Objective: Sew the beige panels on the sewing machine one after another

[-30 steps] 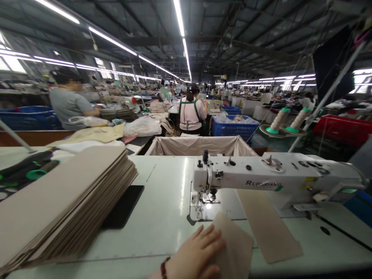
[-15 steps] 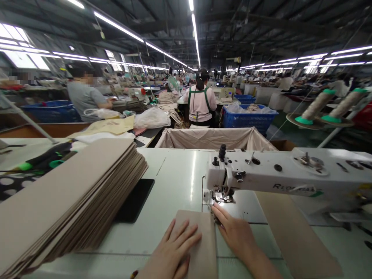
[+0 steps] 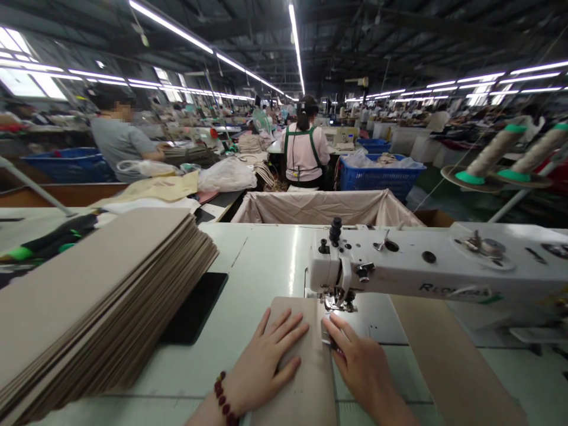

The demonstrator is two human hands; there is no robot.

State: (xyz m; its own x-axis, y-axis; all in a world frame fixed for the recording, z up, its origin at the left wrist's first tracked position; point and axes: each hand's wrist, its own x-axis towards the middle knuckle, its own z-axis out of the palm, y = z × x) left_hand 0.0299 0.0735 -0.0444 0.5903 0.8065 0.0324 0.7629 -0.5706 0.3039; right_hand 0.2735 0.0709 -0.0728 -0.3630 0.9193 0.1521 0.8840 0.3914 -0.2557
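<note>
In the head view a long beige fabric panel (image 3: 306,378) lies flat on the pale table, its far right corner beside the presser foot (image 3: 338,305) of a white sewing machine (image 3: 399,260). My left hand (image 3: 270,355) rests on the panel, palm down and fingers spread, a dark red bead bracelet at its wrist. At the panel's right edge, just in front of the presser foot, my right hand (image 3: 361,361) has its fingers bent together. A small grey metal piece (image 3: 327,338) shows by those fingertips; whether it is held I cannot make out.
A tall stack of beige panels (image 3: 110,254) stands at the left, with a dark flat slab (image 3: 195,310) beside it. Another beige panel (image 3: 457,361) lies right of my right hand. Behind the table is a fabric-lined bin (image 3: 310,207). Two people sit further off.
The panel has slid forward under my left hand, its far edge now level with the presser foot. My left hand moved forward with it. My right hand stays near the foot, fingers more bent.
</note>
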